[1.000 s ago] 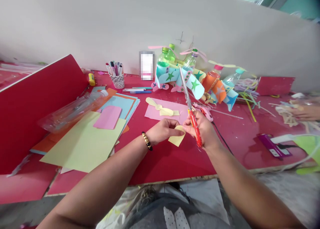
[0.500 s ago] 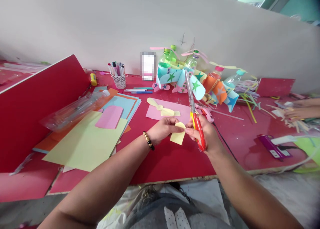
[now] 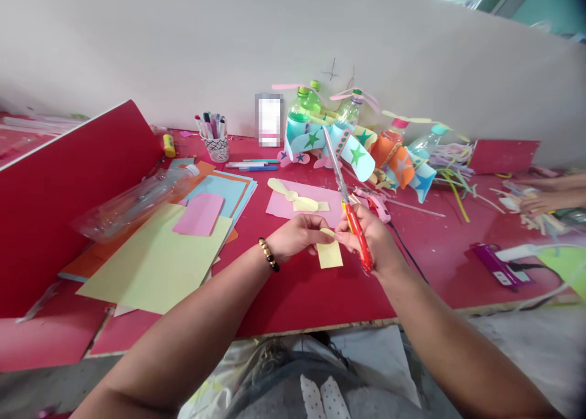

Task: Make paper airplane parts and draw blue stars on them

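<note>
Between the thumb and fingers of my left hand (image 3: 300,237) is a small yellow paper piece (image 3: 330,256), rounded at its top end and square below. My right hand (image 3: 364,233) has red-handled scissors (image 3: 358,236) in its grip, blades pointing up and away. The right fingertips also touch the paper's edge. Just beyond my hands lies a pink paper sheet (image 3: 281,204), with a yellow paper propeller (image 3: 293,195) on top of it. A pink glue gun (image 3: 378,205) rests beside the sheet, behind my right hand.
Left are stacked coloured sheets (image 3: 155,260), a clear plastic bottle (image 3: 137,202) and a red board (image 3: 77,205). A pen cup (image 3: 216,149) and paper-decorated bottles (image 3: 300,116) stand along the wall. Right are a purple power strip (image 3: 501,266) and another person's hands (image 3: 544,202).
The yellow paper piece has turned more upright in my fingers. The scissors have tilted, with their tips further to the left.
</note>
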Tool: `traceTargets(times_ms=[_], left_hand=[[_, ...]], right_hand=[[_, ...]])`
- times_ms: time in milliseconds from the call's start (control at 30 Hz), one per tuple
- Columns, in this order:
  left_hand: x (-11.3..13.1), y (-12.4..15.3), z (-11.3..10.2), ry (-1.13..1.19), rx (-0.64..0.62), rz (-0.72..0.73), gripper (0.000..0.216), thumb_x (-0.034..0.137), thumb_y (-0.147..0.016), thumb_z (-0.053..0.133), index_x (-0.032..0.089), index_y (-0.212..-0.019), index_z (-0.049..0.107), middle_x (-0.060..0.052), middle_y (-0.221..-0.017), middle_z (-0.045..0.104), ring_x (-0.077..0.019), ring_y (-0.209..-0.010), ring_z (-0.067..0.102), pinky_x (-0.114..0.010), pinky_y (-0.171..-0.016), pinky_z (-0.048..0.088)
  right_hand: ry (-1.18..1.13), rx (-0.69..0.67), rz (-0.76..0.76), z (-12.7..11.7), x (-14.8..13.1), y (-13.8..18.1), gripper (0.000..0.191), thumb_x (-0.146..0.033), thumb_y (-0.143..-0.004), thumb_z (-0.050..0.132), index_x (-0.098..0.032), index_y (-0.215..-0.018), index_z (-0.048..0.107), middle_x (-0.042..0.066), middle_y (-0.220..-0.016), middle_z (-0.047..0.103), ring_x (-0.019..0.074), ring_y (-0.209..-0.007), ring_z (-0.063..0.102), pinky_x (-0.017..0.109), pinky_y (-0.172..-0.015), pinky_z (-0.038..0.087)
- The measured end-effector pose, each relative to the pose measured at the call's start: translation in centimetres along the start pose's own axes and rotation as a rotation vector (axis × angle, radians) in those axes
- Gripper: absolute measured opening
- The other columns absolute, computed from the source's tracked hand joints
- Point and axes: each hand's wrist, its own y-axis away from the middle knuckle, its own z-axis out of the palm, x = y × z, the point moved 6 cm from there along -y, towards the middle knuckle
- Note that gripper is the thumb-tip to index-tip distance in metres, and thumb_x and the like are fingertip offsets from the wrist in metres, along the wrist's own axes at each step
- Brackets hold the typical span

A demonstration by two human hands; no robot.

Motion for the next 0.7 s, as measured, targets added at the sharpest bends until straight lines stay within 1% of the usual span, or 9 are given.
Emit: traceTargets(times_ms=[100,167,233,300,367,467,533,600,700], left_hand=[[0.1,0.1,-0.4,0.082,0.071,0.004,0.022,0.028,-0.067,0.076,0.014,-0.066,0.058,0.002,-0.061,0.057,-0.0063,-0.051,0.052,-0.018,-0.047,0.039],[0.4,0.2,-0.9,0.157,0.138,0.025,0.022,0.027,-0.068,0.075,0.015,-0.067,0.056,0.003,-0.063,0.058,-0.0061,-0.053,0.053,-0.018,-0.048,0.038],[0.8,0.3,-1.2,0.24,0.196,0.053,0.024,0.027,-0.067,0.075,0.016,-0.066,0.054,0.004,-0.064,0.057,-0.0064,-0.055,0.053,-0.018,-0.05,0.04],[1.2,0.5,-1.5,0.317,0.235,0.081,0.026,0.026,-0.065,0.076,0.016,-0.064,0.052,0.004,-0.064,0.057,-0.0075,-0.057,0.054,-0.02,-0.052,0.042],[1.6,0.6,-1.6,0.361,0.247,0.111,0.027,0.026,-0.065,0.076,0.017,-0.063,0.051,0.004,-0.065,0.057,-0.0081,-0.057,0.054,-0.02,-0.052,0.042],[2.0,0.7,-1.6,0.402,0.248,0.157,0.027,0.025,-0.065,0.074,0.017,-0.062,0.048,0.004,-0.065,0.055,-0.0078,-0.056,0.053,-0.02,-0.051,0.041],[2.2,0.8,-1.5,0.413,0.244,0.178,0.028,0.023,-0.066,0.073,0.017,-0.06,0.047,0.004,-0.063,0.053,-0.0076,-0.056,0.052,-0.02,-0.052,0.041],[2.4,0.8,-1.3,0.413,0.23,0.196,0.028,0.022,-0.066,0.072,0.017,-0.06,0.046,0.004,-0.063,0.052,-0.0075,-0.057,0.051,-0.02,-0.053,0.04],[2.5,0.9,-1.2,0.403,0.207,0.215,0.027,0.021,-0.067,0.072,0.017,-0.06,0.046,0.003,-0.065,0.053,-0.008,-0.058,0.052,-0.02,-0.053,0.04]], right_hand=[[-0.004,0.03,-0.021,-0.4,-0.3,0.1,0.036,-0.026,-0.069,0.076,-0.022,-0.089,0.046,-0.007,-0.063,0.054,0.0068,-0.045,0.042,0.021,-0.043,0.03],[-0.034,0.027,-0.043,-0.7,-0.3,0.6,0.032,-0.033,-0.075,0.073,-0.023,-0.09,0.047,-0.007,-0.064,0.051,0.0064,-0.044,0.039,0.022,-0.041,0.026],[-0.066,-0.025,-0.05,-1.0,0.0,1.6,0.027,-0.044,-0.085,0.062,-0.023,-0.091,0.047,-0.004,-0.069,0.051,0.0063,-0.044,0.036,0.022,-0.04,0.022],[-0.062,-0.082,-0.031,-1.1,0.6,3.0,0.029,-0.05,-0.089,0.055,-0.022,-0.09,0.047,-0.002,-0.075,0.053,0.0054,-0.044,0.032,0.023,-0.04,0.021],[-0.026,-0.141,0.026,-1.2,1.5,4.6,0.031,-0.052,-0.091,0.052,-0.021,-0.089,0.047,-0.001,-0.079,0.053,0.0051,-0.046,0.033,0.024,-0.044,0.024],[-0.022,-0.229,0.119,-1.0,2.3,6.9,0.045,-0.066,-0.087,0.048,-0.021,-0.086,0.046,0.0,-0.08,0.051,0.0054,-0.047,0.032,0.025,-0.046,0.026],[0.0,-0.24,0.196,-1.0,2.7,8.2,0.051,-0.072,-0.082,0.05,-0.021,-0.084,0.045,0.0,-0.078,0.048,0.0057,-0.047,0.031,0.025,-0.045,0.024],[0.021,-0.23,0.254,-1.0,2.8,9.2,0.053,-0.073,-0.079,0.052,-0.021,-0.084,0.044,-0.001,-0.077,0.045,0.0056,-0.047,0.03,0.025,-0.045,0.024],[0.027,-0.237,0.27,-1.0,3.0,10.0,0.052,-0.073,-0.08,0.05,-0.021,-0.086,0.044,-0.003,-0.072,0.041,0.0065,-0.049,0.028,0.026,-0.048,0.024]])
